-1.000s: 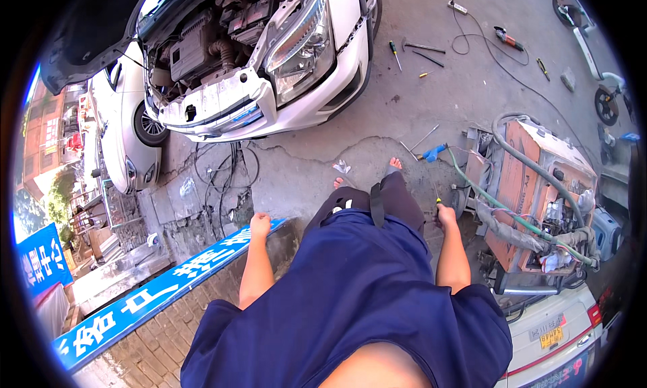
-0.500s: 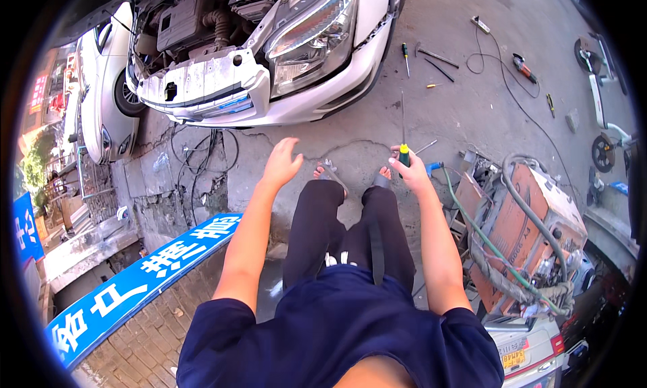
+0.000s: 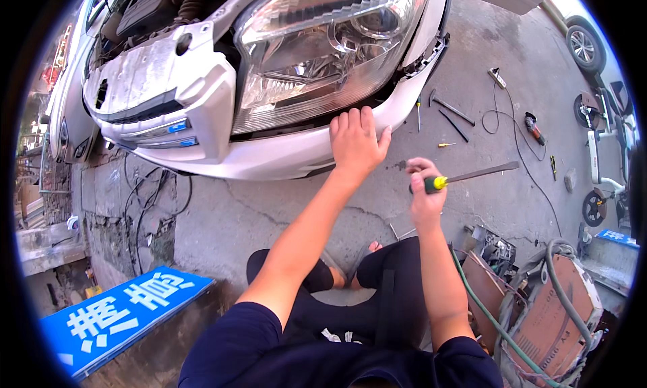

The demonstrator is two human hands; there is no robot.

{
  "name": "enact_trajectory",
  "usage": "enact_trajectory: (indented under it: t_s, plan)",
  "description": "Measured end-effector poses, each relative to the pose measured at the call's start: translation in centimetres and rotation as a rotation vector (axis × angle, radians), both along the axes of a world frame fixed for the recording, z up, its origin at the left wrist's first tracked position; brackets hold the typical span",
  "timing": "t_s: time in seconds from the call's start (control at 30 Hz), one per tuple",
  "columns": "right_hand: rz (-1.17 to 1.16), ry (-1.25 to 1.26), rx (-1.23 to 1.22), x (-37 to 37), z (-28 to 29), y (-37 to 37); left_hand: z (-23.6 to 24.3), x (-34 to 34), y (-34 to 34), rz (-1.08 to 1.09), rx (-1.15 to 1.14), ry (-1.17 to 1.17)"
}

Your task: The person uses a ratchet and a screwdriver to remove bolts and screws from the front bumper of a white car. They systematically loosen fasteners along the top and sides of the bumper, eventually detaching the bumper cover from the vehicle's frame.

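Observation:
My left hand (image 3: 357,142) lies on the top edge of the white bumper (image 3: 269,155), thumb apart and fingers stretched over the rim. Just above the fingertips is the gap under a large clear headlight (image 3: 310,64). My right hand (image 3: 426,198) is closed round the dark green and yellow handle of a screwdriver (image 3: 482,172). Its long blade points right, well apart from the car. Part of the handle is hidden by my fingers.
On the ground to the right lie a hammer (image 3: 453,109), another screwdriver (image 3: 418,115), an angle grinder (image 3: 534,128) and a power strip (image 3: 497,76) with cable. A cardboard box (image 3: 559,314) with hoses stands at lower right, a blue sign (image 3: 128,314) at lower left.
I have bent down and closer to the car. My left hand has moved from mid-air onto the bumper edge. The screwdriver in my right hand has swung from pointing away to pointing right.

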State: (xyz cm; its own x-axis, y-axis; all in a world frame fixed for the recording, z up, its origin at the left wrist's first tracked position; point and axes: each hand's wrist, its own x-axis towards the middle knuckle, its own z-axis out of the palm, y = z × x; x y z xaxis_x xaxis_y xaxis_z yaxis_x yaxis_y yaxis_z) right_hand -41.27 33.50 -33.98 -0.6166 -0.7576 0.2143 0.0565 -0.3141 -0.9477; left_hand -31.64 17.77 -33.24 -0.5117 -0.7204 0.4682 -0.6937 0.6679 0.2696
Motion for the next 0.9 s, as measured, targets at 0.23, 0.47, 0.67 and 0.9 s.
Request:
enact_trajectory:
  t_s: [0.23,0.47,0.67,0.9]
  plan:
    - [-0.188,0.276,-0.342,-11.1,-0.2,-13.3,-1.2,0.4,0.0,-0.020,-0.197,0.164]
    - [-0.091,0.667,-0.134,-13.4,-0.6,-15.1,-3.0,0.1,0.2,-0.027,-0.291,0.270]
    - [-0.164,0.618,-0.167,-11.9,-0.8,-13.8,-3.1,1.1,1.4,-0.039,-0.267,0.263]
    - [-0.179,0.573,-0.209,-11.7,-1.7,-13.7,-2.3,0.8,1.6,-0.029,-0.210,0.192]
